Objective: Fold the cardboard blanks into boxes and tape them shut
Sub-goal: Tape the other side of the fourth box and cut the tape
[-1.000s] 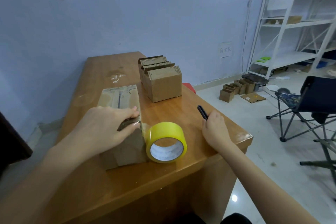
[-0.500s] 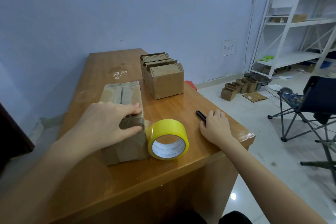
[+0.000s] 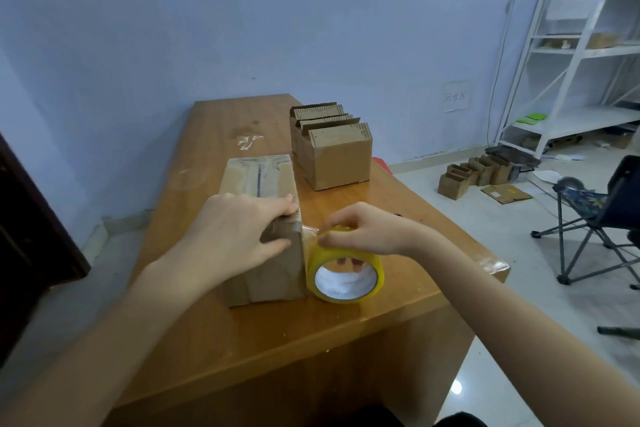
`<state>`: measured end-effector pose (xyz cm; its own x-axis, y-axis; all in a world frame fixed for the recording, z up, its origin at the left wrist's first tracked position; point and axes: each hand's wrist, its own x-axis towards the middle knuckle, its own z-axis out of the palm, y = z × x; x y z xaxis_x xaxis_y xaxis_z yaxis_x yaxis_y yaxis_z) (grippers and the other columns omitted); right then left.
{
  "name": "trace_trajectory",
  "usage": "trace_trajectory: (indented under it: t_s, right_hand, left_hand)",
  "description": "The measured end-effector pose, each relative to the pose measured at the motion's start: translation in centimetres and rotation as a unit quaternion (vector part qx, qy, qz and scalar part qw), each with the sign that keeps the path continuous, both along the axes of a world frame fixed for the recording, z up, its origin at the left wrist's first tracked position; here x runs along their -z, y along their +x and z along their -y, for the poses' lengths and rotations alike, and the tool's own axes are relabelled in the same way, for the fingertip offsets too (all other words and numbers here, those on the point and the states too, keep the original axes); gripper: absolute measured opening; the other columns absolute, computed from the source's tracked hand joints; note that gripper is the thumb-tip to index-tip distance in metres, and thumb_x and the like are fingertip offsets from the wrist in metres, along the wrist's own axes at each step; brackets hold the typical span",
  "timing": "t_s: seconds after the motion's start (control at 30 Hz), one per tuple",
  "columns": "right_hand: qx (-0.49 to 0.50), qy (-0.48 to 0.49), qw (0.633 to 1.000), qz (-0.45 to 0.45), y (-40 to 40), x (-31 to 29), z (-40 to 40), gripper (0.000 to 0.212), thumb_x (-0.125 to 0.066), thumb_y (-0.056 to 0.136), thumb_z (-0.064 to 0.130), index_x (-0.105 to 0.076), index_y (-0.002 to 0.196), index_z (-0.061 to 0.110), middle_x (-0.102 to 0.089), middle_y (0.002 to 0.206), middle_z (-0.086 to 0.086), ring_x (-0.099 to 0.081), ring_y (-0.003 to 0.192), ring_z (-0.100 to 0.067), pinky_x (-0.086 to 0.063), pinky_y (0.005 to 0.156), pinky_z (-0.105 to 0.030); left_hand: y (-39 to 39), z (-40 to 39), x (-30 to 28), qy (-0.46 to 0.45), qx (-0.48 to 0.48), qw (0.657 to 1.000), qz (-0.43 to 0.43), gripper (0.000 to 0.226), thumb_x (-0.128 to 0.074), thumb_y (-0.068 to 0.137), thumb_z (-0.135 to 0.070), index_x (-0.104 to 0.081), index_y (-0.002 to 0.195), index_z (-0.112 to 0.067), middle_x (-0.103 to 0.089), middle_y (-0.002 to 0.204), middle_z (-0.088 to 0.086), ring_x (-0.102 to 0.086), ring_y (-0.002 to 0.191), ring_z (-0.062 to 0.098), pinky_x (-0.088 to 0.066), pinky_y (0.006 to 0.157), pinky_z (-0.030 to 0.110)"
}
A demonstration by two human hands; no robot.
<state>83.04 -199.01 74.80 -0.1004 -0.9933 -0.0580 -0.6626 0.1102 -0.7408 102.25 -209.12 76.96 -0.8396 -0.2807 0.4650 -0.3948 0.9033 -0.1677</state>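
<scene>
Sitting on the near part of the desk (image 3: 242, 333), the box (image 3: 263, 218) is folded, long axis running away from the camera, clear tape over its top seam. Left hand (image 3: 239, 236) lies over the near top end of the box: fingers straight along the top edge, thumb down on the near face, pressing rather than curling round. Tape roll (image 3: 346, 274), yellow, stands on edge just right of the box, touching or nearly touching its near right corner; core hole faces the camera. A short strip of clear tape runs from the roll up to the box's top corner. Right hand (image 3: 367, 230) is on top of the roll, fingers curled over it, fingertips visible through the core; it grips the roll. Further back on the desk, right of centre, a stack of boxes (image 3: 332, 149) stands with corrugated flaps up, well apart from the taped box. White smear on the desk top behind the box. Desk butts a blue wall (image 3: 207, 28) with a paper sheet and a green patch high up. Right of the desk, on the tiled floor (image 3: 519, 270): more small boxes (image 3: 474, 175) in a row, a flat blank beside them, a folding chair (image 3: 606, 215), white shelving (image 3: 581, 45) against the wall. Dark door edge at far left.
</scene>
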Motion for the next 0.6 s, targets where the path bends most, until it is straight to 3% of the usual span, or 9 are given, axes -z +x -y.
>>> trace_trajectory:
  t_s: [0.1,0.17,0.3,0.4,0.47,0.6]
  right_hand:
    - [0.033,-0.065,0.997,-0.018,-0.3,0.1,-0.6,0.020,-0.066,0.087,0.031,-0.070,0.106,0.027,-0.064,0.090,0.021,-0.061,0.080,-0.001,-0.048,0.068,-0.011]
    - [0.046,-0.083,0.995,-0.028,-0.4,-0.1,-1.1,0.019,-0.066,0.086,0.030,-0.073,0.103,0.027,-0.062,0.086,0.024,-0.057,0.070,0.004,-0.044,0.061,-0.008]
    - [0.082,-0.082,0.993,-0.016,-0.6,-0.5,-1.7,0.015,-0.069,0.082,0.034,-0.076,0.092,0.025,-0.067,0.086,0.015,-0.060,0.080,-0.003,-0.053,0.075,-0.023]
    - [0.099,-0.054,0.991,-0.078,-0.5,0.1,-1.3,0.011,-0.068,0.079,0.036,-0.074,0.085,0.028,-0.067,0.095,0.011,-0.064,0.091,-0.016,-0.055,0.085,-0.038]
    - [0.124,-0.039,0.984,-0.122,-0.5,0.5,-1.2,0.010,-0.067,0.078,0.038,-0.073,0.082,0.030,-0.066,0.091,0.011,-0.065,0.087,-0.018,-0.057,0.080,-0.040]
    - [0.195,-0.056,0.936,-0.287,-1.0,0.3,-1.3,0.013,-0.061,0.082,0.044,-0.068,0.087,0.034,-0.064,0.083,0.010,-0.060,0.075,-0.012,-0.054,0.063,-0.027]
  left_hand:
    - [0.2,-0.1,0.2,0.003,-0.007,1.000,-0.005,0.048,-0.079,0.070,-0.038,-0.067,0.115,-0.027,-0.073,0.100,-0.005,-0.070,0.081,0.025,-0.048,0.058,0.030]
    - [0.0,-0.3,0.1,0.004,-0.008,1.000,-0.005,0.048,-0.075,0.074,-0.040,-0.064,0.120,-0.028,-0.072,0.105,-0.006,-0.069,0.087,0.024,-0.048,0.062,0.030]
    - [-0.2,-0.6,0.0,0.020,-0.009,1.000,-0.017,0.050,-0.063,0.084,-0.045,-0.053,0.131,-0.034,-0.064,0.121,-0.012,-0.064,0.103,0.017,-0.045,0.071,0.028]
    - [-0.6,-1.1,-0.2,0.012,-0.036,0.999,0.022,0.053,-0.051,0.089,-0.050,-0.040,0.139,-0.039,-0.056,0.130,-0.017,-0.059,0.110,0.010,-0.040,0.073,0.024]
    - [-0.4,-1.1,-0.3,0.010,-0.033,0.999,0.015,0.052,-0.053,0.088,-0.049,-0.042,0.138,-0.037,-0.060,0.126,-0.014,-0.061,0.107,0.012,-0.040,0.071,0.025]
    - [0.3,-0.8,0.1,0.036,0.003,0.999,-0.027,0.050,-0.070,0.080,-0.040,-0.059,0.127,-0.029,-0.067,0.116,-0.011,-0.068,0.094,0.016,-0.044,0.062,0.026]
